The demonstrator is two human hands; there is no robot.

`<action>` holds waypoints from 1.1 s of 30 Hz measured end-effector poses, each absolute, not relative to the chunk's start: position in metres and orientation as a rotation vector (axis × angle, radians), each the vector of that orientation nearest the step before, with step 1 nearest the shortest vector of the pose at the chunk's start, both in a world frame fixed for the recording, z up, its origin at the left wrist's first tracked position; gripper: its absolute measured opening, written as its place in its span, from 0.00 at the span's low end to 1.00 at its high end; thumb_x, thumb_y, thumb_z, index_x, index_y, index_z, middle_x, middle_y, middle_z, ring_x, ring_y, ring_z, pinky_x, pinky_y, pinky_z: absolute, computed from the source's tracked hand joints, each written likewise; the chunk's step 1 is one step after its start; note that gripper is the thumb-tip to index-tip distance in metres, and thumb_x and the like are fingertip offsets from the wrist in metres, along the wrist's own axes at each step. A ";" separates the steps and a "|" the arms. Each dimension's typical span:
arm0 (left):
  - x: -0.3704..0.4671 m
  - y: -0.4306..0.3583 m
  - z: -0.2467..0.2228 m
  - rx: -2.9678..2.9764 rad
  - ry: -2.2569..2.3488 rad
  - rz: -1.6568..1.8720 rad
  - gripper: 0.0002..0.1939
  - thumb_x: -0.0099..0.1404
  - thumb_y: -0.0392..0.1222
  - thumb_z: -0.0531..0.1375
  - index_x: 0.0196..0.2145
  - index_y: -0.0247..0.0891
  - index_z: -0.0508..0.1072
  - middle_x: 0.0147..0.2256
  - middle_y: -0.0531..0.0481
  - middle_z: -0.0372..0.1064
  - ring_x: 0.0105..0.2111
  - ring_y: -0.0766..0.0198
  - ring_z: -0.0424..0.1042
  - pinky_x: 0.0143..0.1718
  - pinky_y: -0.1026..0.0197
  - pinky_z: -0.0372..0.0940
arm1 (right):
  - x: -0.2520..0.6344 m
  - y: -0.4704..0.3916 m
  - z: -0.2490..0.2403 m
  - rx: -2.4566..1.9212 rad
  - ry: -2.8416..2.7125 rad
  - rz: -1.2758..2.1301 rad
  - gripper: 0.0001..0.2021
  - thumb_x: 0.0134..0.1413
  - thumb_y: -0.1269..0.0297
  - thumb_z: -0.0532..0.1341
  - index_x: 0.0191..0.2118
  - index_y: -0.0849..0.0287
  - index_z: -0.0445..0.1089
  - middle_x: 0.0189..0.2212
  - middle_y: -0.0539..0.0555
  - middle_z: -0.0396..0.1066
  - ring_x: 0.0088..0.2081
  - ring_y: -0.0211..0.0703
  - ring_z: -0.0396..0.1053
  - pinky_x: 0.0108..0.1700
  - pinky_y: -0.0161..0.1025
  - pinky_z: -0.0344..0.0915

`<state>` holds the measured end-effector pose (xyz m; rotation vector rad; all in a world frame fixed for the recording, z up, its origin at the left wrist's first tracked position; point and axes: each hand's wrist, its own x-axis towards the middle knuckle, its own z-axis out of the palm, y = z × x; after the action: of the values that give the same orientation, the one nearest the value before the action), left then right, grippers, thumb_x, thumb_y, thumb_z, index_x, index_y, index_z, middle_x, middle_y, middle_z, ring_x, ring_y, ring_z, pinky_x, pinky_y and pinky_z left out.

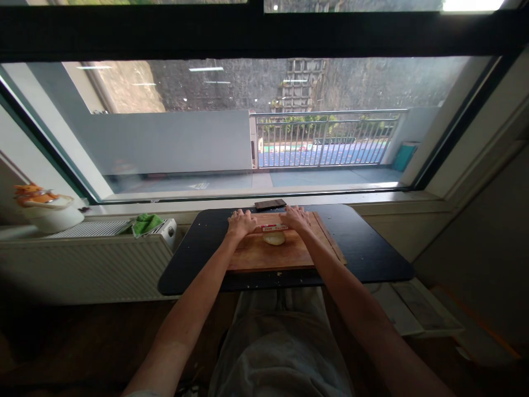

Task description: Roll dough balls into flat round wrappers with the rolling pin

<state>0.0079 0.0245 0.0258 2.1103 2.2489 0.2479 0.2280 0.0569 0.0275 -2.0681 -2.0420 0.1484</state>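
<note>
wide daylit window [256, 99] above a ribbed radiator [103, 270], dark floor [91, 342]

Daylight poured in through the wide window [231, 94] ahead of me, and what a contrast! White glare blew out the upper right, pale reflections streaked across the view, soft light caught my left hand [243, 223] and right hand [296, 216]. Down below, the floor [103, 342] lay in near-black shadow, lower corners murky, my forearms [194, 298] stretched towards the bottom edge.
</note>
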 end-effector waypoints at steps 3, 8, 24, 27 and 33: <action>0.008 0.022 0.025 2.130 2.238 0.245 0.29 0.76 0.54 0.47 0.62 0.41 0.76 0.64 0.31 0.71 0.65 0.38 0.70 0.64 0.37 0.65 | 0.227 0.053 0.027 -2.077 -2.028 0.168 0.25 0.70 0.49 0.56 0.65 0.55 0.73 0.64 0.65 0.71 0.66 0.62 0.65 0.67 0.56 0.61; 0.007 0.016 0.024 2.170 2.229 0.219 0.29 0.77 0.54 0.46 0.62 0.42 0.77 0.63 0.33 0.73 0.64 0.40 0.71 0.65 0.41 0.65 | 0.225 0.038 0.030 -2.062 -2.013 0.152 0.26 0.72 0.48 0.54 0.65 0.56 0.73 0.65 0.65 0.70 0.68 0.62 0.64 0.69 0.57 0.59; 0.007 0.005 0.027 2.238 2.205 0.193 0.26 0.77 0.50 0.47 0.59 0.46 0.80 0.61 0.37 0.74 0.61 0.43 0.73 0.64 0.44 0.65 | 0.222 -0.005 0.029 -2.020 -2.056 0.024 0.24 0.74 0.57 0.50 0.67 0.52 0.73 0.64 0.65 0.73 0.64 0.62 0.67 0.64 0.56 0.63; 0.007 0.004 0.028 2.229 2.193 0.204 0.26 0.77 0.51 0.47 0.60 0.47 0.79 0.61 0.37 0.74 0.62 0.43 0.72 0.64 0.43 0.65 | 0.224 -0.016 0.028 -1.984 -2.111 -0.024 0.26 0.74 0.60 0.49 0.70 0.55 0.70 0.64 0.66 0.72 0.64 0.63 0.66 0.65 0.56 0.62; 0.007 0.005 0.024 2.246 2.189 0.223 0.25 0.77 0.51 0.48 0.59 0.49 0.80 0.60 0.38 0.74 0.60 0.43 0.73 0.62 0.44 0.66 | 0.224 -0.039 0.028 -1.922 -2.146 -0.088 0.28 0.75 0.62 0.49 0.75 0.54 0.65 0.66 0.68 0.70 0.67 0.65 0.63 0.68 0.59 0.58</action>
<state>0.0070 0.0049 0.0238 2.2457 2.1893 0.2226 0.2237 -0.0395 0.0277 -1.9215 -2.1462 -0.0876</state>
